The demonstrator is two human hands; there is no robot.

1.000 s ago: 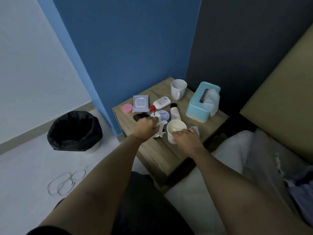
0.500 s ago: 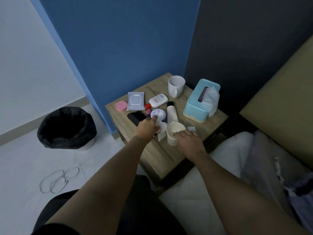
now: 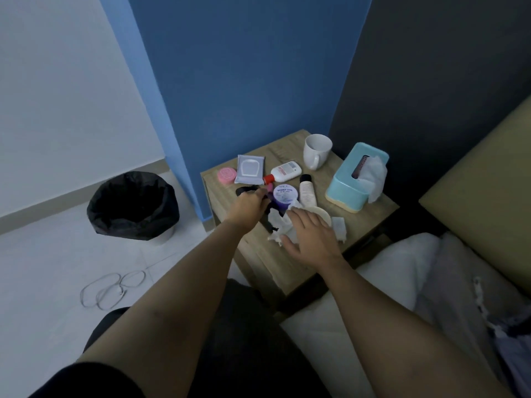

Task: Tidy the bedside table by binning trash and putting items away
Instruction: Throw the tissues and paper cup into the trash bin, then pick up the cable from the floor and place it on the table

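The right hand lies flat, its fingers straight and spread, over a crumpled tissue and the near rim of a paper cup. The tissue shows at its thumb side and the cup just past its fingertips. A small white scrap lies just to its right.

The left hand reaches in beside it, fingers curled down onto a dark thing on the bench. I cannot tell whether it grips that thing. A small pink thing shows at its fingertips.

Just past both hands stands a jar, with a tube to its right and a red-capped bottle behind it. Farther beyond the left hand lie a wipes pack and a pink tin. Beyond the right hand are a mug and a tissue box.

Well left of the left hand, the black-lined bin stands on the floor, with a cable lying nearer the person.
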